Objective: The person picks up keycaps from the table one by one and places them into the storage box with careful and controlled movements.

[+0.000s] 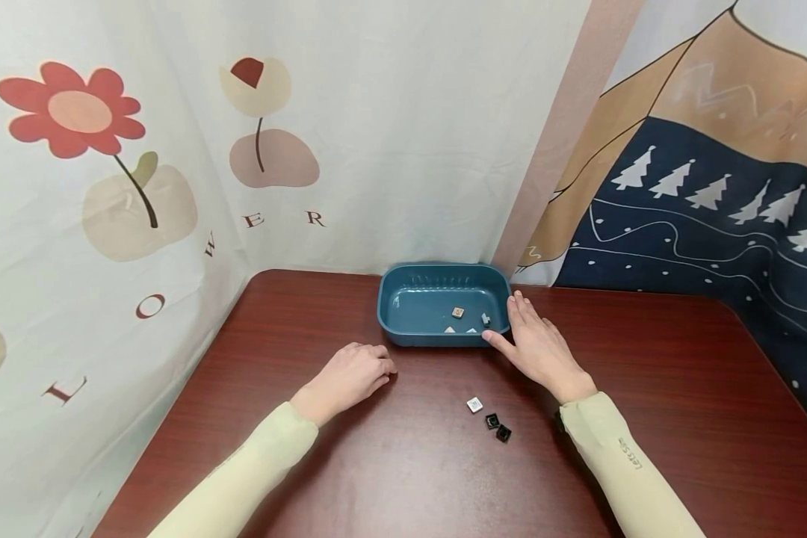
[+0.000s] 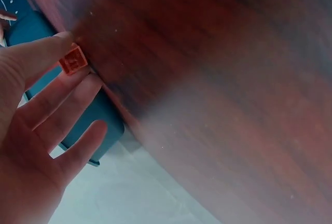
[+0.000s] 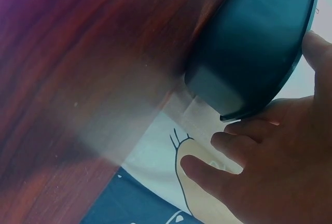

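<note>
The orange-red cap [image 2: 73, 60] is in the left hand [image 1: 351, 376], pinched at its edges between thumb and a finger, the hollow side turned toward the left wrist camera; the other fingers hang loosely extended and spread. Its face is roughly square, so no long axis stands out.

The blue tray [image 1: 420, 340] lies just ahead of those fingertips and off to the right, its long axis running left to right across the surface [image 1: 390, 463]. The left hand, the nearer one to the tray's front left corner, is low in front of it, apart from it as far as the head view tells. The tray's front wall stands between the cap and the inside; nothing else is in that gap.

Inside the tray are a beige cap [image 1: 457, 312], a small grey piece [image 1: 486, 320] near the right end, and two pale caps partly hidden by the front rim.

Right of the left hand and nearer the body lie a white cap [image 1: 474, 404] and two black caps [image 1: 498, 427] just beside each other.

The right hand [image 1: 541, 347] rests at the tray's right end, thumb on the front corner, other fingers extended along the end wall, with no cap visible in it.

Behind the tray hangs a printed cloth [image 1: 390, 112].
</note>
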`<state>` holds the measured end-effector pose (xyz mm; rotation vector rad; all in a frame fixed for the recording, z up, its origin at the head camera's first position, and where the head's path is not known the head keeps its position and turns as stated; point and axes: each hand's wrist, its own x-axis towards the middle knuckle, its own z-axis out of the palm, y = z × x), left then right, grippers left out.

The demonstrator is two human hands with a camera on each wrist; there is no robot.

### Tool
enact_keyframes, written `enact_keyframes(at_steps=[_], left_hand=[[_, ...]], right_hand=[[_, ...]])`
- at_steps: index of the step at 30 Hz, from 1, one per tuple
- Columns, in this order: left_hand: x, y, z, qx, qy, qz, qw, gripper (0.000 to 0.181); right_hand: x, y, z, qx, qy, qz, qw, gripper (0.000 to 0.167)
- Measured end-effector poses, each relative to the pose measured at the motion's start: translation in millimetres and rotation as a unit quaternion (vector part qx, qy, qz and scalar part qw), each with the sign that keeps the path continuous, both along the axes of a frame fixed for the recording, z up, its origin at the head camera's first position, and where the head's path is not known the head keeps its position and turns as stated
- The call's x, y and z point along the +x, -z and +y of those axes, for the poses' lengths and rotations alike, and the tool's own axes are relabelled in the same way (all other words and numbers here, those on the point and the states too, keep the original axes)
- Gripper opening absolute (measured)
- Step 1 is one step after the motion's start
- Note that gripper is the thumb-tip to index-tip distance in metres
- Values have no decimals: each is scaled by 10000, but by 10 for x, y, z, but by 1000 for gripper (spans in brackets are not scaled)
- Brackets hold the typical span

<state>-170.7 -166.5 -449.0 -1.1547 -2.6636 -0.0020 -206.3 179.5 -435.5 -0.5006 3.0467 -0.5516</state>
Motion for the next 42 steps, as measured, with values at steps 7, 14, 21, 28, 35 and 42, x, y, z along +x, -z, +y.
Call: enact_keyframes(at_steps=[7,14,21,28,35,42], left_hand=[[20,7,-9,206,38,-59,9998,11],[40,-30,-18,418,126,-53,9990,9],[80,-166,-12,684,260,10,9973,9],[73,-321,68,1119,409,140,9928,11],[20,-502,206,1645,481,345,9846,12],[-103,-606,394,1929,198,481,9798,14]], right_hand=[[-3,-2,1,-55,26,-4,10000,97],[-9,14,8,-52,32,-36,10000,97],[-10,20,8,-68,31,-95,9999,97],[-5,14,7,-90,53,-129,9999,98],[-10,11,9,-91,35,-76,9999,98],[0,21,7,-101,35,-82,9999,98]])
